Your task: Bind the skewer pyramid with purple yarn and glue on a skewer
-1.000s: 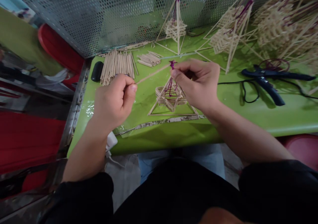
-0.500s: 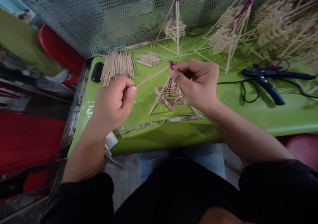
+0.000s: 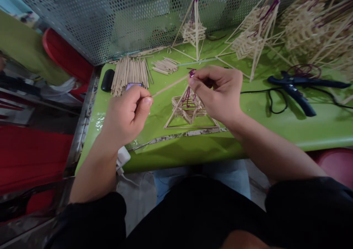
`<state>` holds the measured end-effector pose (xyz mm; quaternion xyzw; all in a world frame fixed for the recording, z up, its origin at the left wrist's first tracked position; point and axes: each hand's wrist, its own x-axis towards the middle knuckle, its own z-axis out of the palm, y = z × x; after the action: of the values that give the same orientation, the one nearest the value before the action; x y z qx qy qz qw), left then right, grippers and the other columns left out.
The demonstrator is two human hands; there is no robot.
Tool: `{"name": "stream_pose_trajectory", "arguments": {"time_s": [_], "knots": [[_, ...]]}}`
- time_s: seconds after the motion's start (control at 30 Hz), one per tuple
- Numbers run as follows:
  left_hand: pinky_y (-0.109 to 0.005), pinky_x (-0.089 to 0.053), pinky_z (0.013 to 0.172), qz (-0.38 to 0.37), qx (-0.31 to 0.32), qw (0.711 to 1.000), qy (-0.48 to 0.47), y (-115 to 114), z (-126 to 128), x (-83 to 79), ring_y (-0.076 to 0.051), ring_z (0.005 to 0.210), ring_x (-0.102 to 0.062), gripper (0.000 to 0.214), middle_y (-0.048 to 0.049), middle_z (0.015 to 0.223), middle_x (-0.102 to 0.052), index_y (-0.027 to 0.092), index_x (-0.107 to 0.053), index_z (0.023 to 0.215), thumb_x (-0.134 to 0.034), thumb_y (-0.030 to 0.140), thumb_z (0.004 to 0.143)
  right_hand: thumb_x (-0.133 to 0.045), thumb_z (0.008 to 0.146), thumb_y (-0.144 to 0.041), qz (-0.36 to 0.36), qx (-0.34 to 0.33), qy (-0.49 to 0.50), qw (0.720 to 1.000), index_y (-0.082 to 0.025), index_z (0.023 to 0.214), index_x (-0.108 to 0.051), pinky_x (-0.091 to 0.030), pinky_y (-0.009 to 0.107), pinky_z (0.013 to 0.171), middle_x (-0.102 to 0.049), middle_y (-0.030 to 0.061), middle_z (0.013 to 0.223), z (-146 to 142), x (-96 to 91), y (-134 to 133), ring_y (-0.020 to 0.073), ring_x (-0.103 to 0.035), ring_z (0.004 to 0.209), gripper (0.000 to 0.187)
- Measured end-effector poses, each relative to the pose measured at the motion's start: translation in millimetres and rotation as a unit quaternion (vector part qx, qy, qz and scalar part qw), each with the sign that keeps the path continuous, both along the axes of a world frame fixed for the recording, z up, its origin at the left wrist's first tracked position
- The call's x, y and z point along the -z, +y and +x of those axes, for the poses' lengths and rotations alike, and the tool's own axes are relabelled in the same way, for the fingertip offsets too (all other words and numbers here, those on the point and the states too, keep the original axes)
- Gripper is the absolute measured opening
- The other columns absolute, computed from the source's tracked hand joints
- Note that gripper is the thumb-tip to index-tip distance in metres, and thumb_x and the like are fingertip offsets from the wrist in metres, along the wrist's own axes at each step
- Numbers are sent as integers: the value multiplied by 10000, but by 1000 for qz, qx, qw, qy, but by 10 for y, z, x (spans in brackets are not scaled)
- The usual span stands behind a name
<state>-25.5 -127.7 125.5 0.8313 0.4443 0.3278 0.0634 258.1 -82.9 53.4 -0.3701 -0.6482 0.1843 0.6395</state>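
Observation:
A small pyramid of thin wooden sticks (image 3: 190,111) stands on the green table (image 3: 275,127), with purple thread (image 3: 189,94) hanging from its tip. My right hand (image 3: 217,92) is closed in a pinch on the thread-wrapped top of the pyramid. My left hand (image 3: 127,114) is closed on one end of a long thin stick (image 3: 169,86) whose far end reaches the purple knot at my right fingertips.
A pile of loose sticks (image 3: 129,74) and a shorter heap (image 3: 165,66) lie at the back left beside a black object (image 3: 107,79). Finished stick pyramids (image 3: 194,28) stand along the perforated metal screen. A dark glue gun (image 3: 298,89) with cable lies right.
Both hands have stayed almost in place; my left hand has dropped very slightly, and a purple item behind it now shows.

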Motion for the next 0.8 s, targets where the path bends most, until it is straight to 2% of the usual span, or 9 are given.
{"name": "stream_pose_trajectory", "arguments": {"time_s": [0.27,0.4,0.5,0.57,0.63,0.73,0.77,0.8], "knots": [[-395,-450,582,-15,13,1000,-8,-6,-8,-6,-172,583,-557,314,9,764,-664,302,-692,1043,-608,491,1280,-825,1111,-472,30,-29,30,999,-261,886,-843,-442,342,561,-619,13,765,-2,-26,-8,146,-483,641,308],[-387,-393,546,-39,7,998,-44,47,-1,43,-166,555,-486,326,19,710,-592,300,-710,1047,-634,524,1272,-833,1122,-531,21,-13,20,999,-262,930,-887,-463,348,565,-667,16,765,6,24,6,154,-517,641,335],[-378,-341,527,-117,26,987,-103,134,-27,108,-167,549,-438,224,22,693,-534,308,-756,1080,-690,458,1233,-866,1134,-626,23,3,13,1000,-270,993,-921,-472,354,573,-737,23,804,19,64,5,163,-564,654,386],[-364,-325,510,-204,66,965,-151,191,-66,139,-166,539,-415,123,28,691,-497,316,-779,1124,-733,411,1188,-886,1147,-626,40,18,20,999,-276,1024,-921,-465,359,575,-766,24,826,34,57,-21,166,-591,657,372],[-346,-343,487,-291,103,932,-189,223,-112,142,-168,531,-443,98,28,706,-527,327,-779,1224,-779,372,1137,-872,1179,-552,83,49,24,995,-285,1041,-896,-471,372,594,-772,20,835,57,25,-72,170,-609,661,301],[-338,-460,489,-383,146,890,-201,201,-164,100,-206,566,-630,393,16,758,-665,368,-661,1466,-800,322,1101,-813,1181,-351,212,98,-42,971,-305,1133,-859,-474,410,633,-751,-14,801,87,-9,-186,174,-611,631,80],[-342,-513,505,-400,163,880,-195,180,-174,85,-226,598,-703,454,15,779,-708,384,-592,1503,-796,327,1102,-794,1154,-283,258,103,-84,957,-310,1207,-854,-457,423,632,-761,-26,800,87,-2,-230,175,-617,618,85],[-352,-566,527,-408,178,876,-184,156,-181,74,-243,628,-762,468,14,801,-743,394,-540,1501,-793,356,1109,-778,1119,-223,293,99,-131,942,-318,1308,-844,-441,432,629,-782,-38,814,78,18,-275,173,-628,609,222]]}}
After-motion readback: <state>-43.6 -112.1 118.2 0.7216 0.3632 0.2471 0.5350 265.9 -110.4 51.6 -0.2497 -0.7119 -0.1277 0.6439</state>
